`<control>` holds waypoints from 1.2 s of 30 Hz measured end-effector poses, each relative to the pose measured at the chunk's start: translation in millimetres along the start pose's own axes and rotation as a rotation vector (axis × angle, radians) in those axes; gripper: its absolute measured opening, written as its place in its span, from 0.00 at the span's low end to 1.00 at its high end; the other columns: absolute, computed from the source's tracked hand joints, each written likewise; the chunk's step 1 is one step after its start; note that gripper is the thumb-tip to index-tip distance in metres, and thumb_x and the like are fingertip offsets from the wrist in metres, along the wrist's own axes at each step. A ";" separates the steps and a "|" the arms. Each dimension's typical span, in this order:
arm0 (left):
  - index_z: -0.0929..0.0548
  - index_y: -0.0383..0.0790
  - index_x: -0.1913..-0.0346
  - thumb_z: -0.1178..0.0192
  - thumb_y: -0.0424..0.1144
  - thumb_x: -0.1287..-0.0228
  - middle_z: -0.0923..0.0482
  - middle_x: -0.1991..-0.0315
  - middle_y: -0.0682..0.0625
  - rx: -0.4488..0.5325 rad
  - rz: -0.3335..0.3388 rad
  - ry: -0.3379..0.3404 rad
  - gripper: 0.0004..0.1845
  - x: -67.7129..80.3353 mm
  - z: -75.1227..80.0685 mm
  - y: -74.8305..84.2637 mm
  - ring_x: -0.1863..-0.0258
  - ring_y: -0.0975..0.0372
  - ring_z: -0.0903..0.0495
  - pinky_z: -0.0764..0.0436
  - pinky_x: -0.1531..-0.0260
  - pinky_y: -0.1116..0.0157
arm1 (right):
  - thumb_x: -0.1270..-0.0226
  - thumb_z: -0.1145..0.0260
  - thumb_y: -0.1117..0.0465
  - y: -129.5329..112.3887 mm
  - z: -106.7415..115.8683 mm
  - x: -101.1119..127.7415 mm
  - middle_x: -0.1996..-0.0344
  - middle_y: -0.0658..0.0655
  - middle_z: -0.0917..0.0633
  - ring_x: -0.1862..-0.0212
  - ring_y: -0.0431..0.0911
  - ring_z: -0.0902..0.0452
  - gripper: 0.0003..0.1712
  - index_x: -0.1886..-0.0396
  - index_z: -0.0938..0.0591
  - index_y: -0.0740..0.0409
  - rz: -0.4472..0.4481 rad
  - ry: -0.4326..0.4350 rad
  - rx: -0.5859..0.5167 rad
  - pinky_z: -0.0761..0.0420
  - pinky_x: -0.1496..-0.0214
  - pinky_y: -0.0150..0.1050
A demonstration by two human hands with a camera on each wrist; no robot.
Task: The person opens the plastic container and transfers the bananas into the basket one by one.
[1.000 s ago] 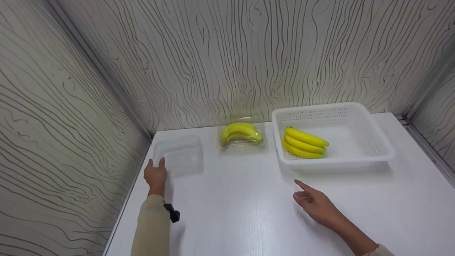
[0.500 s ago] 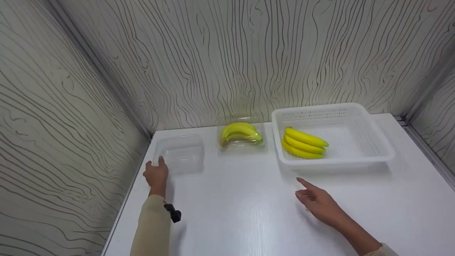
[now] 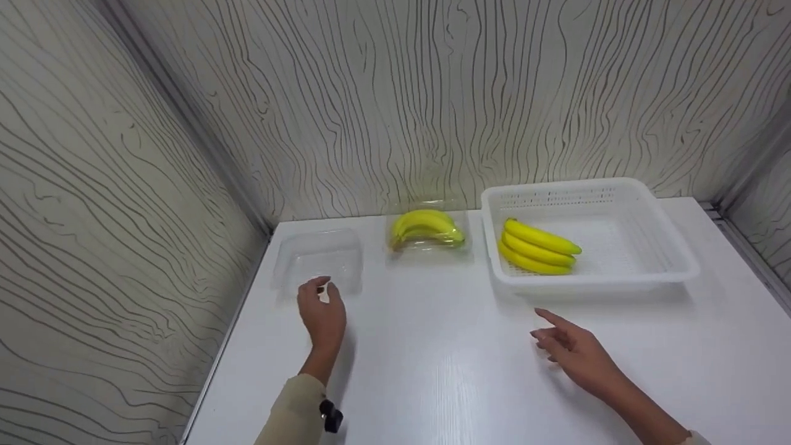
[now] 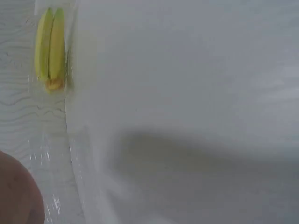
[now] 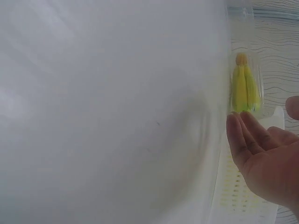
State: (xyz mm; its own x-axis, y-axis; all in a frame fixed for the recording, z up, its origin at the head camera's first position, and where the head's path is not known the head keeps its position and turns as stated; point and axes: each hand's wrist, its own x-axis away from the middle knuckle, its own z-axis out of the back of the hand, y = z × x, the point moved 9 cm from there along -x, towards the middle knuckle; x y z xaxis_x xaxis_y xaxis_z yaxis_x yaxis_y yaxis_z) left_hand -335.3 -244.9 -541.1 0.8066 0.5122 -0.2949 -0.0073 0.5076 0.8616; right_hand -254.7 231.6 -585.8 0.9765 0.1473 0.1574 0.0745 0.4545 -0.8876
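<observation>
Since a second ago our left hand (image 3: 322, 312) has slid rightward along the clear tray (image 3: 319, 259) just ahead of it, fingers loosely curled, holding nothing; our right hand (image 3: 578, 352) hovers open below the basket (image 3: 673, 247).

Left hand (image 3: 322, 312) loosely curled, right hand (image 3: 578, 349) flat, fingers extended.

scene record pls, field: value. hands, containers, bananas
left hand: fingers curled at near edge of empty clear container; contact unclear
right hand: open, over the table, short of the white basket
basket contents: banana bunch
second banana bunch: in a clear container between the other two
</observation>
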 end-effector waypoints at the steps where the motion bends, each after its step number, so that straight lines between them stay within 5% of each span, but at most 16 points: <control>1: 0.16 0.35 0.45 0.42 0.34 0.23 0.19 0.48 0.40 0.011 -0.037 -0.022 0.11 4.0 -7.4 6.4 0.46 0.50 0.22 0.21 0.42 0.52 | 0.16 0.39 0.55 0.5 -0.4 -0.1 0.38 0.66 0.12 0.40 0.55 0.12 0.35 0.16 0.36 0.55 -0.001 -0.004 0.002 0.11 0.50 0.34; 5: 0.15 0.40 0.45 0.40 0.35 0.23 0.17 0.49 0.45 -0.041 -0.213 -0.117 0.10 13.4 -37.6 36.7 0.46 0.54 0.18 0.17 0.42 0.52 | 0.16 0.39 0.55 2.7 -2.1 0.2 0.38 0.65 0.12 0.40 0.54 0.12 0.35 0.15 0.36 0.54 -0.017 -0.012 0.001 0.10 0.50 0.35; 9: 0.14 0.43 0.42 0.37 0.38 0.24 0.15 0.46 0.47 -0.277 -0.491 -0.164 0.12 16.1 -64.9 73.6 0.42 0.54 0.16 0.15 0.40 0.54 | 0.16 0.39 0.54 2.1 -1.3 1.3 0.37 0.67 0.13 0.40 0.55 0.12 0.36 0.15 0.37 0.57 0.020 -0.027 -0.006 0.11 0.50 0.35; 12: 0.17 0.45 0.34 0.37 0.43 0.23 0.18 0.36 0.45 -0.430 -0.569 -0.230 0.20 10.3 -87.3 85.9 0.33 0.52 0.20 0.18 0.32 0.52 | 0.15 0.40 0.53 2.2 0.7 2.1 0.37 0.69 0.14 0.40 0.56 0.12 0.37 0.15 0.39 0.60 0.050 -0.037 -0.007 0.11 0.51 0.35; 16: 0.33 0.50 0.18 0.42 0.54 0.20 0.43 0.15 0.41 -0.541 -0.431 -0.466 0.34 -4.6 -125.3 78.7 0.14 0.47 0.43 0.33 0.17 0.45 | 0.15 0.40 0.53 6.2 7.0 2.9 0.37 0.69 0.14 0.41 0.54 0.12 0.37 0.15 0.39 0.59 0.036 -0.019 -0.003 0.11 0.51 0.33; 19: 0.45 0.52 0.13 0.46 0.61 0.19 0.62 0.11 0.37 -0.561 -0.306 -0.624 0.41 -11.6 -153.6 69.9 0.10 0.43 0.61 0.42 0.14 0.40 | 0.15 0.40 0.53 9.1 11.8 3.5 0.37 0.68 0.13 0.42 0.51 0.11 0.37 0.15 0.38 0.58 0.015 0.005 0.001 0.11 0.51 0.32; 21: 0.50 0.52 0.12 0.48 0.63 0.19 0.67 0.11 0.34 -0.521 -0.199 -0.675 0.43 -16.2 -168.7 62.9 0.10 0.41 0.65 0.45 0.14 0.38 | 0.15 0.40 0.53 10.2 13.6 4.1 0.37 0.67 0.13 0.43 0.49 0.11 0.37 0.15 0.37 0.57 0.001 0.018 0.002 0.11 0.51 0.32; 27: 0.49 0.51 0.12 0.49 0.59 0.18 0.48 0.15 0.29 -0.259 0.160 -0.560 0.41 -30.6 -184.5 41.3 0.14 0.38 0.48 0.39 0.16 0.40 | 0.16 0.39 0.51 9.2 16.9 7.0 0.38 0.66 0.13 0.42 0.50 0.11 0.37 0.15 0.37 0.55 -0.006 0.033 0.009 0.11 0.50 0.33; 31: 0.45 0.47 0.13 0.50 0.53 0.19 0.36 0.19 0.33 -0.122 0.242 -0.468 0.38 -31.9 -188.2 33.8 0.18 0.40 0.37 0.35 0.18 0.43 | 0.16 0.39 0.51 11.7 22.7 10.2 0.38 0.66 0.12 0.42 0.50 0.11 0.36 0.15 0.36 0.53 -0.026 0.055 0.005 0.11 0.50 0.32; 36: 0.42 0.46 0.14 0.50 0.49 0.20 0.37 0.17 0.38 0.020 0.311 -0.402 0.36 -28.9 -187.8 30.2 0.16 0.44 0.39 0.39 0.15 0.45 | 0.16 0.39 0.51 10.9 24.3 12.9 0.38 0.67 0.13 0.42 0.50 0.11 0.36 0.15 0.36 0.54 -0.023 0.048 -0.004 0.11 0.50 0.33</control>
State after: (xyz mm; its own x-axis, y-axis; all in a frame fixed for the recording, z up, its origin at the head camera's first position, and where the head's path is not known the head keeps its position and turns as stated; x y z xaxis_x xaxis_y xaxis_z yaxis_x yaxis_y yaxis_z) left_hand -469.8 -114.2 -584.1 0.9317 0.3280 0.1560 -0.2754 0.3579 0.8922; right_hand -246.3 259.8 -583.0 0.9831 0.0949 0.1566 0.0973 0.4538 -0.8858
